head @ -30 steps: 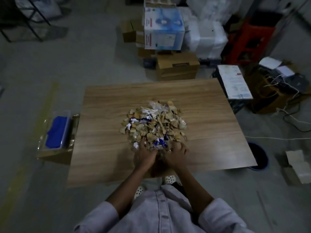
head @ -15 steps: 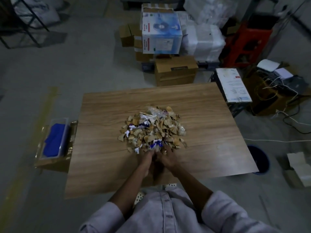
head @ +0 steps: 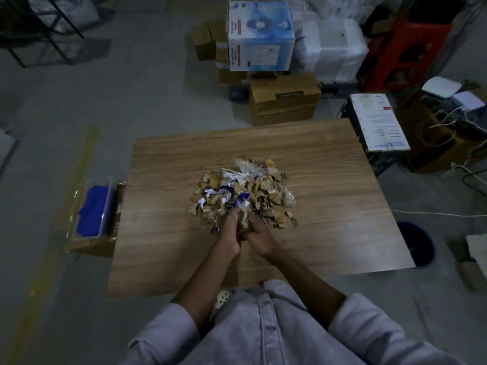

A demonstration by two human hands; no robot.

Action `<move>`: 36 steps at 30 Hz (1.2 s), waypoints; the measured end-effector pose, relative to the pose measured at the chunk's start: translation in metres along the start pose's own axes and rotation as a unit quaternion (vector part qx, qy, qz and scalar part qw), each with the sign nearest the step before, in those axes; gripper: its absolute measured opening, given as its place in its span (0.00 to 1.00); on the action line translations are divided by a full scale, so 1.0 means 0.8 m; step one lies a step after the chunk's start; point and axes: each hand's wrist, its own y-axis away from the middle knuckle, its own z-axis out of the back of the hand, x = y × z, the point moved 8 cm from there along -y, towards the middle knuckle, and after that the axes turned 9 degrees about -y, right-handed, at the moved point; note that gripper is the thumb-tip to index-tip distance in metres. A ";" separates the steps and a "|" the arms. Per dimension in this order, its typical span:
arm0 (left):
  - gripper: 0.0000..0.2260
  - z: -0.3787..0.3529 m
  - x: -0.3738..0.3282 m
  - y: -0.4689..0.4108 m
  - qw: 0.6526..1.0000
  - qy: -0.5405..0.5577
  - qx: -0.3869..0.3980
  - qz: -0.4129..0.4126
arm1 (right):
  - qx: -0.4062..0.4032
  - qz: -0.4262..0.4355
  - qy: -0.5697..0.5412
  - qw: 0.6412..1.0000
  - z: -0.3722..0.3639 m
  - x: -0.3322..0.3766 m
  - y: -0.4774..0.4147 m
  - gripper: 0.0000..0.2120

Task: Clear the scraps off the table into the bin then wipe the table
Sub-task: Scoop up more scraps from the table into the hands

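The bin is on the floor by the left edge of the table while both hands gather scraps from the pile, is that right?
No. The head view shows the bin by the table's right edge, not the left. The left hand and right hand do gather scraps from the pile.

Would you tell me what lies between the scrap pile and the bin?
In the head view, only bare table lies between the scrap pile and the bin.

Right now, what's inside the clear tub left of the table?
A blue cloth fills the clear tub. Anything beneath the cloth is covered, so I can't tell.
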 end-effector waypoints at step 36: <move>0.32 0.079 -0.065 0.005 0.939 -0.204 -0.169 -0.219 | -0.282 -0.129 -0.005 0.951 0.133 -0.045 -0.028 0.46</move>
